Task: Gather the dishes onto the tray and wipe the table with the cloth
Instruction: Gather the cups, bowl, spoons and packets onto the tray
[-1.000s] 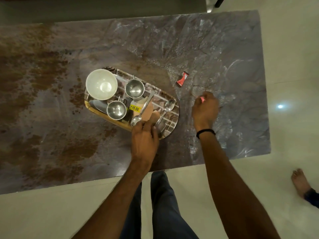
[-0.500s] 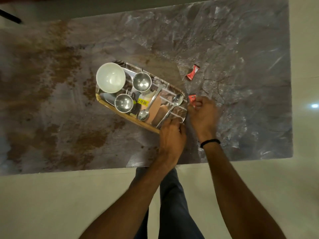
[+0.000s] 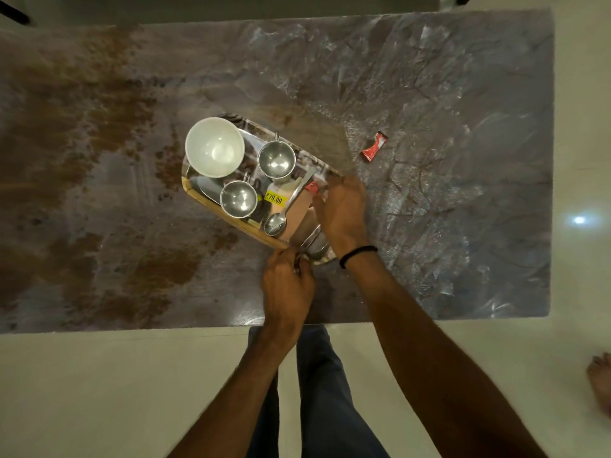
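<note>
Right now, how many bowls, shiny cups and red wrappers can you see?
White bowl: 1
Steel cups: 2
Red wrappers: 2
Total: 5

Red wrapper [image 3: 374, 150] lying flat; bare foot [image 3: 600, 388] on pale floor [image 3: 99, 391], right edge.
</note>
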